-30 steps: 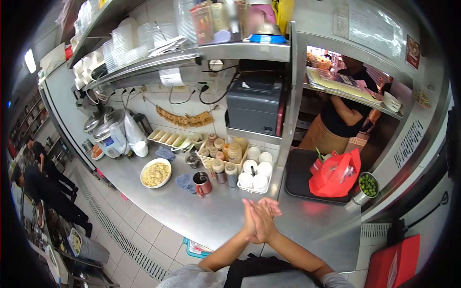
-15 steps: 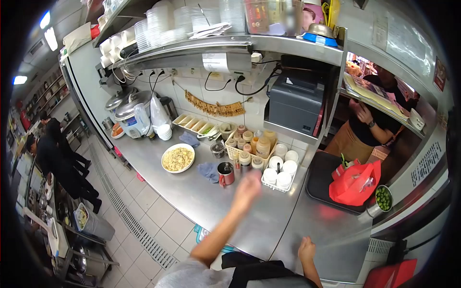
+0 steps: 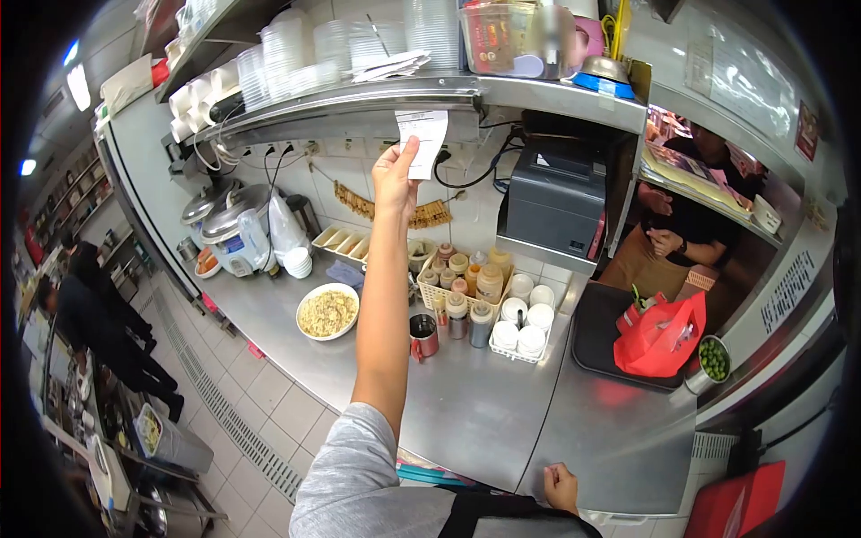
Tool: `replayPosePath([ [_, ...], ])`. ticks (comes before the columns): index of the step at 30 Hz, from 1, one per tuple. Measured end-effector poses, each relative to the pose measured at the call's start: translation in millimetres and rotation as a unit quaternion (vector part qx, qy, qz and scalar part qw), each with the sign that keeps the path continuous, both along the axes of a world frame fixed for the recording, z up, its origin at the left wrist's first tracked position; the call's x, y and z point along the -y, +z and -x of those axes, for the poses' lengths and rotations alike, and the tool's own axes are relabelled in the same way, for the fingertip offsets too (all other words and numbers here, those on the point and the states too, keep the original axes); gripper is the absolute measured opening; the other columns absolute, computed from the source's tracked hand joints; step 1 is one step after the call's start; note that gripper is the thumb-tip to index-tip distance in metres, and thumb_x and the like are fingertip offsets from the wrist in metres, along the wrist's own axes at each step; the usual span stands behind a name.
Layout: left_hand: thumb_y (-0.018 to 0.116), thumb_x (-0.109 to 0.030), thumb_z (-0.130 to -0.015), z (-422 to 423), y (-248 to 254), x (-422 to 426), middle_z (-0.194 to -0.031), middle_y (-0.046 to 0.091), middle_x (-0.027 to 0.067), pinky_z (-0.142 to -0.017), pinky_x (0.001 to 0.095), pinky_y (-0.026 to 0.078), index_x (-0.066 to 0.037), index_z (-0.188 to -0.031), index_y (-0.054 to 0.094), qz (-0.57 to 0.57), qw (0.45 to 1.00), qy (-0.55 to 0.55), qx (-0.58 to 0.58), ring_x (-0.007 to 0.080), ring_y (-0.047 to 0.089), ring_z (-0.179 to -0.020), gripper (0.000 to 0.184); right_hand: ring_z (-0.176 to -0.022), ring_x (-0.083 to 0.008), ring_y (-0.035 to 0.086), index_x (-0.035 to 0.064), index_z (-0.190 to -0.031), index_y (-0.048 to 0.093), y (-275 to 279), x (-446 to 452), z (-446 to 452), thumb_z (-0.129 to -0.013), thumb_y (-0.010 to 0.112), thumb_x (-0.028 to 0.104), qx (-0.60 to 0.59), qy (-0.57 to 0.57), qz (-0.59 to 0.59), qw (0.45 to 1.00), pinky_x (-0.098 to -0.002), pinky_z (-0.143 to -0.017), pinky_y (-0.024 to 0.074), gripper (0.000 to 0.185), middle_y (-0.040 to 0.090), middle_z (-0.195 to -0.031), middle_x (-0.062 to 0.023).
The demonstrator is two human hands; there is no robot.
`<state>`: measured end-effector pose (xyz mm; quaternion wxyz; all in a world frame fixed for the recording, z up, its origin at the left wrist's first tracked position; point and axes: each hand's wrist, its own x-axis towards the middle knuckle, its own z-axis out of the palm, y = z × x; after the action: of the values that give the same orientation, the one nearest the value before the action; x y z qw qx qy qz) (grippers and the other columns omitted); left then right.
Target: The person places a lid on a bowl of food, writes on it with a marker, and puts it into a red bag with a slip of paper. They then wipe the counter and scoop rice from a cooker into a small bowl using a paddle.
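My left hand (image 3: 397,176) is raised at the far end of the outstretched arm, thumb and fingers pinching a white printed paper slip (image 3: 429,143). The slip's top edge is at the metal rail (image 3: 359,97) under the shelf; I cannot tell if it still touches. Low down by the counter's near edge, my right hand (image 3: 560,487) has its fingers curled, with nothing visible in them. Below the left arm are a bowl of fried rice (image 3: 328,312) and a red mug (image 3: 423,337). Sauce bottles (image 3: 489,280) stand in a basket beside white lidded containers (image 3: 529,325).
A grey printer (image 3: 556,199) sits on a raised shelf. To the right, a red plastic bag (image 3: 659,336) rests on a black tray (image 3: 587,359) near a pot of green limes (image 3: 714,359). A person (image 3: 686,233) stands beyond the hatch. Rice cookers (image 3: 238,215) stand left.
My left hand has risen from above the counter to the rail and taken hold of the paper slip, which has shifted right and tilted. My right hand has moved slightly down and left.
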<state>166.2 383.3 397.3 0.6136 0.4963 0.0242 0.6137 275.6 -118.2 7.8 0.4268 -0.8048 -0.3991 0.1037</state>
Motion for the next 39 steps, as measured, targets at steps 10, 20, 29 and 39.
replayPosePath([
  [10,0.065,-0.066,-0.065,-10,12,33,-0.081,0.053,0.0024,-0.054,0.0244,0.041,-0.008,-0.096,0.047,0.167,0.966,0.168,-0.108,0.0081,0.046,-0.06,0.068,-0.041,-0.0166,0.04,0.0042,-0.073,0.053,-2,6,9,-0.08,0.061,0.015,-0.012,0.007,0.005,1.0,-0.0315,-0.042,0.0328,0.015,0.042,-0.048,-0.0065],
  [20,0.055,-0.027,-0.09,84,-358,285,-0.064,0.053,-0.0031,-0.056,0.0217,0.043,-0.008,-0.076,0.056,0.135,0.876,-0.172,-0.431,0.0051,0.051,-0.058,0.023,-0.045,-0.0134,0.04,0.0022,-0.069,0.053,-25,19,34,-0.084,0.059,0.019,-0.07,0.138,0.021,0.988,-0.0303,-0.044,0.034,0.024,0.044,-0.05,-0.0093],
  [29,0.064,-0.008,-0.074,217,-432,182,-0.108,0.053,0.0088,-0.065,0.0321,0.049,-0.006,-0.115,0.045,0.279,0.829,0.072,-0.479,0.0161,0.057,-0.081,0.045,-0.063,-0.0189,0.052,-0.0006,-0.14,0.014,-35,-34,-265,-0.077,0.049,0.006,0.131,-0.096,0.002,0.987,-0.0324,-0.059,0.045,0.072,0.058,-0.088,-0.0145],
  [39,0.059,-0.041,-0.083,284,-491,-95,-0.119,0.044,0.0216,-0.067,0.04,0.053,-0.004,-0.133,0.02,0.538,0.799,0.173,-0.203,0.0326,0.056,-0.092,0.073,-0.073,-0.0102,0.057,0.0026,-0.104,0.058,28,-149,-57,-0.085,0.057,0.012,-0.201,0.044,-0.028,0.978,-0.026,-0.066,0.0477,0.021,0.06,-0.081,-0.0021],
])
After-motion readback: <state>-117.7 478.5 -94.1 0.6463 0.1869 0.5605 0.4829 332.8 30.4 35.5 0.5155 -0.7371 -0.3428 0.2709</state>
